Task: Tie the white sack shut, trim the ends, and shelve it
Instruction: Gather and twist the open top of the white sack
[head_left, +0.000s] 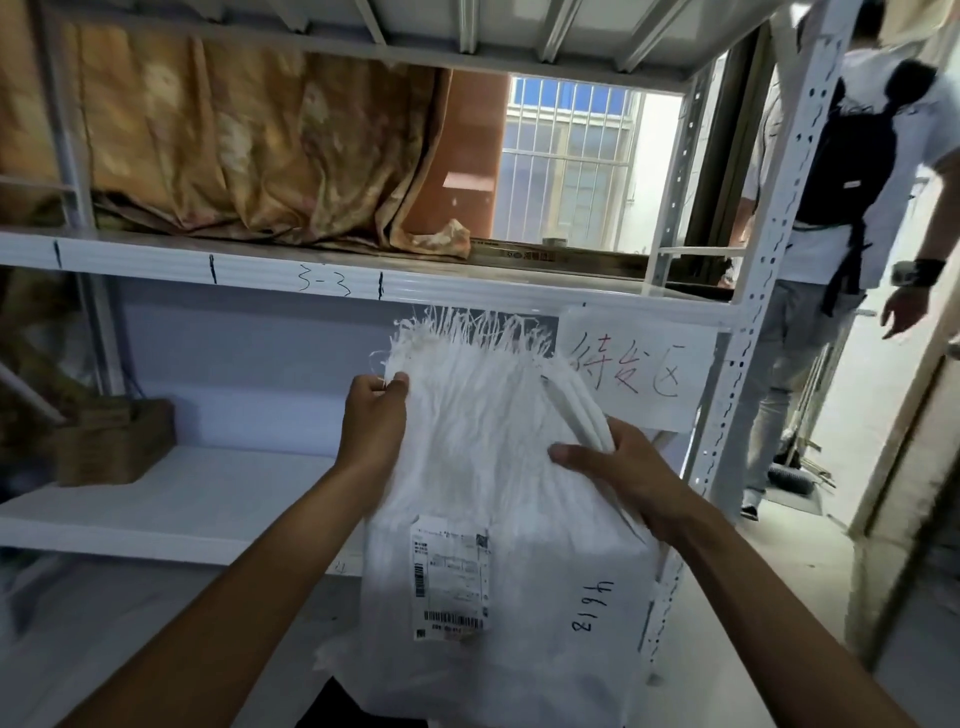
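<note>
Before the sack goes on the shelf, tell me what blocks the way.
Nothing visible does. The left hand and right hand hold the sack in front of the shelf. A brown box sits far left on it, off the path; a paper sign hangs from the beam above, beside the sack's frayed top.

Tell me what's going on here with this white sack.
A person holds a white sack upright in front of a metal shelf rack. The left hand pinches the frayed top edge; the right hand grips the right side, along with what look like white cords. The mouth isn't tied yet, and the sack isn't shelved. Someone with a black backpack faces away at right.
</note>
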